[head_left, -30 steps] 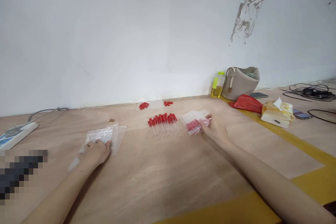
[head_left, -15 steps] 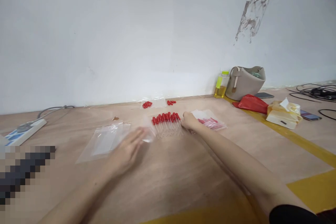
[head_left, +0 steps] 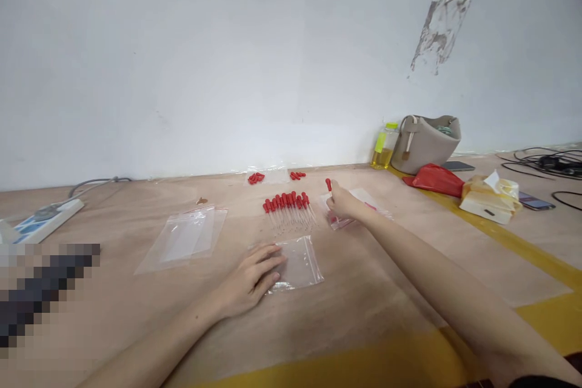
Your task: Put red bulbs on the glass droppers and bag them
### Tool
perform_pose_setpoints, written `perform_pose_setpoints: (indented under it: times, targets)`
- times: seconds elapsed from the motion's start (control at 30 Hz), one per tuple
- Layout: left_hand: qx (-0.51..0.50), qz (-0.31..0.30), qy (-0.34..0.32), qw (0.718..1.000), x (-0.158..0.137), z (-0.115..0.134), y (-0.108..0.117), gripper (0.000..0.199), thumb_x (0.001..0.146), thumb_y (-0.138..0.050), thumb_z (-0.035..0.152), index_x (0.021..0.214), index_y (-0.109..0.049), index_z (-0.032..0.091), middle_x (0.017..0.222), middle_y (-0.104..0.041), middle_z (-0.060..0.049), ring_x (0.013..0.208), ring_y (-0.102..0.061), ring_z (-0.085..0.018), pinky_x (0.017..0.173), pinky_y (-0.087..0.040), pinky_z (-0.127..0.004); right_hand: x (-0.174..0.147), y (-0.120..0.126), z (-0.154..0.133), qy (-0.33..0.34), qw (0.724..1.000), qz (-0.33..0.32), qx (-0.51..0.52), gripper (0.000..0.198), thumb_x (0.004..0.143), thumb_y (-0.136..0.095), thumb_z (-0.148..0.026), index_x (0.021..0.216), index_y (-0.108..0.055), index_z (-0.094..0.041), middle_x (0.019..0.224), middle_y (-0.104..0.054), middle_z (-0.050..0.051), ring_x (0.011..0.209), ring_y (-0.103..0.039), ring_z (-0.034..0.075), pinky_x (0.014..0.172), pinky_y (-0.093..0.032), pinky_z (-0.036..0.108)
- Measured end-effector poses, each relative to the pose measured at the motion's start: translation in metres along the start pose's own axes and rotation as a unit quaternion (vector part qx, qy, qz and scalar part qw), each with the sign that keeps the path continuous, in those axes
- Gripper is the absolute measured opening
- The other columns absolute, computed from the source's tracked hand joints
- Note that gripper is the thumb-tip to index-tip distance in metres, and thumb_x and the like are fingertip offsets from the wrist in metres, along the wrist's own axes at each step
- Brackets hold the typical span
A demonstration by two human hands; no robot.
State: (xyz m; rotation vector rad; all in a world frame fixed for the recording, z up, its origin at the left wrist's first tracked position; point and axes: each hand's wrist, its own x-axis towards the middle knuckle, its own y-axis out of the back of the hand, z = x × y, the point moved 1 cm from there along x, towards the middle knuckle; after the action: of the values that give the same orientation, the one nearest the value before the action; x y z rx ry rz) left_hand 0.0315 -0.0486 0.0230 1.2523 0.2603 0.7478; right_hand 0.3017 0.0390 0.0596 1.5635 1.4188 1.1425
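In the head view, a clear zip bag (head_left: 297, 264) lies flat on the table in front of me. My left hand (head_left: 257, 276) rests on its left end, fingers spread. Between the fingertips of my right hand (head_left: 341, 201) is a dropper (head_left: 328, 184), its red bulb upward and its tube mostly hidden by the hand. Just beyond the bag, several droppers (head_left: 288, 209) with red bulbs and thin clear tubes lie side by side in a row. Under and behind my right hand are filled bags (head_left: 348, 218) showing some red. A stack of flat clear zip bags (head_left: 188, 236) lies left.
Two small groups of red bulbs (head_left: 256, 178) lie near the wall on clear plastic. At the right stand a bottle (head_left: 384, 147) and a grey handbag (head_left: 427, 145), with a red pouch (head_left: 434, 180), a tissue pack (head_left: 491, 197) and black cables. A power strip (head_left: 50, 221) lies left.
My left hand has brought the clear bag nearer and to the right, and it now lies flat on the table. My right hand has moved right from the row, with a dropper in it.
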Motion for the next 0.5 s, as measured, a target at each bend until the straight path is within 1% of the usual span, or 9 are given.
perform_pose_setpoints:
  times: [0.03, 0.07, 0.1, 0.17, 0.23, 0.27, 0.33, 0.4, 0.5]
  targets:
    - [-0.005, -0.006, -0.001, 1.000, -0.001, -0.001, 0.003, 0.035, 0.088, -0.039, 0.030, 0.123, -0.045, 0.026, 0.132, -0.040, -0.005, 0.123, -0.032, -0.022, 0.100, -0.032, -0.041, -0.007, 0.000, 0.004, 0.013, 0.998, 0.006, 0.061, 0.041, 0.078, -0.038, -0.014, 0.118, -0.029, -0.009, 0.080, -0.056, 0.008, 0.067, -0.058, 0.017, 0.057, -0.045, 0.026]
    - [-0.011, -0.013, -0.002, 1.000, -0.003, -0.002, 0.004, 0.036, 0.087, -0.041, 0.030, 0.123, -0.045, 0.026, 0.133, -0.039, -0.005, 0.123, -0.033, -0.022, 0.100, -0.032, -0.041, -0.016, -0.002, 0.007, 0.027, 0.988, 0.019, 0.148, 0.044, 0.079, -0.036, -0.017, 0.121, -0.024, -0.013, 0.074, -0.054, 0.003, 0.058, -0.055, 0.013, 0.050, -0.044, 0.024]
    - [-0.018, -0.022, -0.002, 1.000, -0.004, -0.002, 0.005, 0.038, 0.086, -0.043, 0.031, 0.124, -0.044, 0.026, 0.134, -0.037, -0.005, 0.123, -0.032, -0.022, 0.100, -0.032, -0.041, -0.025, -0.006, 0.008, 0.038, 0.964, 0.039, 0.260, 0.048, 0.079, -0.036, -0.020, 0.124, -0.019, -0.017, 0.072, -0.050, -0.002, 0.051, -0.052, 0.011, 0.045, -0.043, 0.022]
    - [-0.033, -0.035, -0.005, 0.999, -0.006, -0.001, 0.005, 0.040, 0.085, -0.044, 0.032, 0.125, -0.042, 0.027, 0.136, -0.035, -0.004, 0.124, -0.031, -0.022, 0.100, -0.032, -0.041, -0.043, -0.018, 0.008, 0.034, 0.892, 0.086, 0.443, 0.059, 0.076, -0.040, -0.026, 0.126, -0.010, -0.023, 0.070, -0.044, -0.006, 0.045, -0.047, 0.008, 0.038, -0.041, 0.019]
    - [-0.045, -0.042, -0.012, 0.998, -0.006, 0.001, 0.001, 0.040, 0.086, -0.044, 0.033, 0.125, -0.043, 0.028, 0.135, -0.036, -0.004, 0.124, -0.031, -0.022, 0.101, -0.030, -0.042, -0.059, -0.033, 0.004, 0.010, 0.834, 0.101, 0.542, 0.068, 0.072, -0.046, -0.028, 0.127, -0.007, -0.026, 0.069, -0.040, -0.007, 0.043, -0.046, 0.007, 0.036, -0.042, 0.020]
    - [-0.049, -0.042, -0.015, 0.998, -0.006, 0.003, 0.000, 0.038, 0.086, -0.043, 0.033, 0.124, -0.043, 0.028, 0.135, -0.037, -0.004, 0.124, -0.031, -0.022, 0.101, -0.029, -0.043, -0.064, -0.039, 0.001, 0.001, 0.814, 0.108, 0.570, 0.071, 0.070, -0.049, -0.029, 0.127, -0.007, -0.027, 0.070, -0.040, -0.007, 0.043, -0.046, 0.007, 0.036, -0.044, 0.021]
    - [-0.052, -0.041, -0.019, 0.998, -0.005, 0.005, -0.003, 0.037, 0.087, -0.042, 0.034, 0.123, -0.045, 0.028, 0.133, -0.039, -0.004, 0.124, -0.032, -0.023, 0.102, -0.026, -0.045, -0.071, -0.049, -0.003, -0.009, 0.792, 0.119, 0.598, 0.074, 0.068, -0.052, -0.030, 0.127, -0.008, -0.028, 0.072, -0.039, -0.007, 0.044, -0.048, 0.006, 0.038, -0.046, 0.022]
    - [-0.054, -0.046, -0.017, 0.997, -0.003, 0.006, -0.002, 0.037, 0.087, -0.042, 0.035, 0.124, -0.045, 0.028, 0.133, -0.039, -0.004, 0.124, -0.032, -0.022, 0.103, -0.024, -0.045, -0.072, -0.056, -0.004, -0.010, 0.786, 0.122, 0.606, 0.076, 0.067, -0.055, -0.031, 0.127, -0.009, -0.028, 0.073, -0.039, -0.006, 0.045, -0.050, 0.007, 0.040, -0.048, 0.023]
    - [-0.067, -0.060, -0.002, 0.996, -0.001, 0.006, 0.000, 0.036, 0.090, -0.035, 0.033, 0.125, -0.043, 0.029, 0.134, -0.038, -0.001, 0.124, -0.032, -0.019, 0.105, -0.021, -0.043, -0.070, -0.062, -0.004, -0.018, 0.781, 0.115, 0.613, 0.076, 0.066, -0.057, -0.031, 0.125, -0.010, -0.027, 0.072, -0.040, -0.006, 0.048, -0.052, 0.009, 0.044, -0.051, 0.026]
